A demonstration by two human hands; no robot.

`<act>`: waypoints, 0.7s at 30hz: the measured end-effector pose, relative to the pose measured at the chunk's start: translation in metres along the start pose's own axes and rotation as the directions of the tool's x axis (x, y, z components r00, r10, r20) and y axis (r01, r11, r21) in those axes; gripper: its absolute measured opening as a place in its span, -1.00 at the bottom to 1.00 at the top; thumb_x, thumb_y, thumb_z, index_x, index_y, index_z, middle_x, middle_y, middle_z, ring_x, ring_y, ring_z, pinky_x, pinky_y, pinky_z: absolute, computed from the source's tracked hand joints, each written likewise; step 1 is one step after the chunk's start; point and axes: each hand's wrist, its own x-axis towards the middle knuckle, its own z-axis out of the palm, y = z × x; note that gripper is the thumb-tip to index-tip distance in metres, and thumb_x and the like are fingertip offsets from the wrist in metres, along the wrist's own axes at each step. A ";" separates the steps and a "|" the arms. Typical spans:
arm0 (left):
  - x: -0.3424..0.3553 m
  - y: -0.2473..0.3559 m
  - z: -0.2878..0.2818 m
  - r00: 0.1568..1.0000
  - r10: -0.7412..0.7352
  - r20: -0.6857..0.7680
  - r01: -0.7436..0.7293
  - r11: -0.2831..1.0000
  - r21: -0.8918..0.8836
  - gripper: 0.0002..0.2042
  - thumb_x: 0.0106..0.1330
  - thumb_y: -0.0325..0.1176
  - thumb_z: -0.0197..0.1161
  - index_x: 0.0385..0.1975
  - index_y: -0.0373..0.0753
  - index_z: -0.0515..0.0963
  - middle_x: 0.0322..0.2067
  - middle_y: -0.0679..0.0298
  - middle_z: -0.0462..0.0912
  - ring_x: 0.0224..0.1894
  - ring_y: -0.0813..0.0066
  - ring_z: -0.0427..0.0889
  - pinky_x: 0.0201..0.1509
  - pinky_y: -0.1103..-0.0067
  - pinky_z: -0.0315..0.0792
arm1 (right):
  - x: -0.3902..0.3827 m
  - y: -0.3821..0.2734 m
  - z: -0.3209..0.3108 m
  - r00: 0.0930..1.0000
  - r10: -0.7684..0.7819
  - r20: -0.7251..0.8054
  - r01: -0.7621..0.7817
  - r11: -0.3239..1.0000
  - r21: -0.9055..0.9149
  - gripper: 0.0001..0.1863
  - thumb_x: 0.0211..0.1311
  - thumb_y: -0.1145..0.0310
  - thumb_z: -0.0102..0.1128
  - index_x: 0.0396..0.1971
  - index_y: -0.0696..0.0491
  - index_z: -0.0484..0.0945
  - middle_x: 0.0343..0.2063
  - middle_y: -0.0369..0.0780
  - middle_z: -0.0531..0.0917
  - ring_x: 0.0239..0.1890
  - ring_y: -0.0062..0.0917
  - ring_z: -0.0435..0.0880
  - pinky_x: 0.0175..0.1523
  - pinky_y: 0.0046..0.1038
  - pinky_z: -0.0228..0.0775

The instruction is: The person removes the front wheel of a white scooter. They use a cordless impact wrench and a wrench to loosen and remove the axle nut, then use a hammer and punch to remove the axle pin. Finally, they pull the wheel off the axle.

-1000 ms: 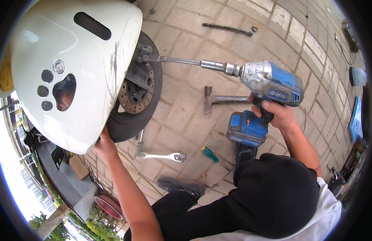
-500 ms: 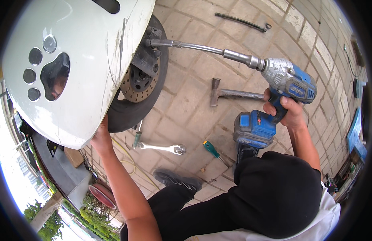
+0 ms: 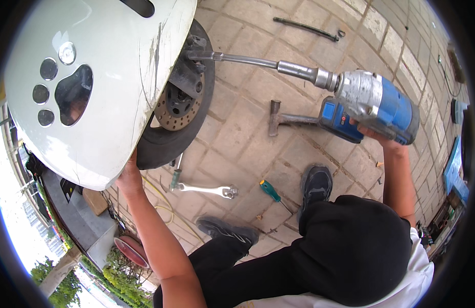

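Observation:
My right hand (image 3: 385, 137) grips a blue and silver cordless impact wrench (image 3: 394, 105), its fingers mostly covered by the tool's body. From its nose a socket with a long metal extension bar (image 3: 250, 60) reaches left to the hub area of a wheel. That wheel has a black tyre (image 3: 205, 97) and a drilled brake disc (image 3: 165, 122), partly covered by a scratched white body panel (image 3: 114, 141) with a paw-shaped emblem. My left hand (image 3: 129, 177) is at the panel's lower edge beside the tyre; its fingers are hidden behind them.
On the paving lie a hammer (image 3: 274, 117), a double-ended spanner (image 3: 204, 190), a green-handled screwdriver (image 3: 269, 189) and a dark rod (image 3: 305, 29) with a small ring. Another green-handled tool (image 3: 175, 178) lies by the tyre. My shoes (image 3: 317, 184) are below.
The impact wrench has rolled about its axis, its battery swinging away from my knee to over the hammer's handle. My right hand turned with it. My left hand has stayed put.

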 end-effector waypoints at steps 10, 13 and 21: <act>0.004 -0.022 -0.007 0.993 0.109 0.039 -0.114 0.982 0.152 -0.38 0.21 -0.18 0.47 0.13 -0.49 0.42 0.11 0.13 0.50 0.09 0.34 0.43 0.27 0.45 0.25 | 0.001 -0.019 0.034 0.974 0.225 0.004 -0.213 0.915 0.341 -0.53 -0.02 0.34 0.40 -0.07 0.13 0.50 -0.49 -0.22 0.53 -0.60 -0.59 0.43 -0.43 -0.48 0.35; 0.008 -0.028 -0.008 0.996 0.082 0.035 -0.087 0.980 0.178 -0.42 0.22 -0.20 0.46 0.12 -0.47 0.45 0.10 0.14 0.51 0.09 0.35 0.44 0.27 0.45 0.25 | 0.000 -0.021 0.036 0.968 0.250 -0.008 -0.229 0.896 0.380 -0.49 -0.03 0.35 0.40 -0.03 0.12 0.48 -0.49 -0.21 0.53 -0.61 -0.59 0.43 -0.43 -0.46 0.35; 0.008 -0.015 -0.002 0.998 0.056 0.001 -0.055 0.985 0.164 -0.39 0.19 -0.15 0.49 0.12 -0.44 0.46 0.10 0.13 0.52 0.10 0.33 0.44 0.27 0.44 0.26 | 0.000 -0.019 0.023 0.985 0.172 0.031 -0.173 0.928 0.331 -0.64 -0.01 0.44 0.36 -0.15 0.15 0.53 -0.40 -0.19 0.59 -0.54 -0.59 0.48 -0.42 -0.51 0.37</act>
